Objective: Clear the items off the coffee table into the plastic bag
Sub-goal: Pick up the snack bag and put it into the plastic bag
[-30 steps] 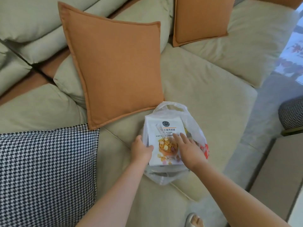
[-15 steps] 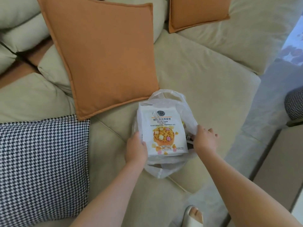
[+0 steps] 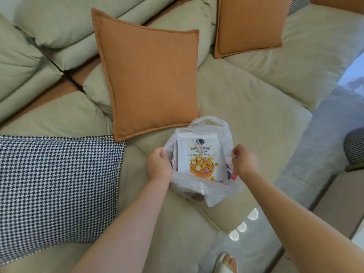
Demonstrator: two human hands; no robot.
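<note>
Pinching the bag's (image 3: pixel 204 186) rim on both sides, I hold its mouth apart on the sofa (image 3: pixel 246 99) seat. My left grip (image 3: pixel 159 166) is curled round the thin plastic at the bag's 9 o'clock edge; my right grip (image 3: pixel 243 160) is clenched on the plastic at its 3 o'clock edge. Between my two grips stands the white pouch (image 3: pixel 199 156), upright inside the bag, its printed face with the cereal picture turned up toward me. It lies just at 3 o'clock of my left grip and 9 o'clock of my right, close to both. Other packets sit behind and beside it in the bag; I cannot tell what they are. One bag handle loops up at 12 o'clock, near the orange cushion's (image 3: pixel 149 75) lower corner. At 9 o'clock lies a houndstooth cushion (image 3: pixel 59 186).
</note>
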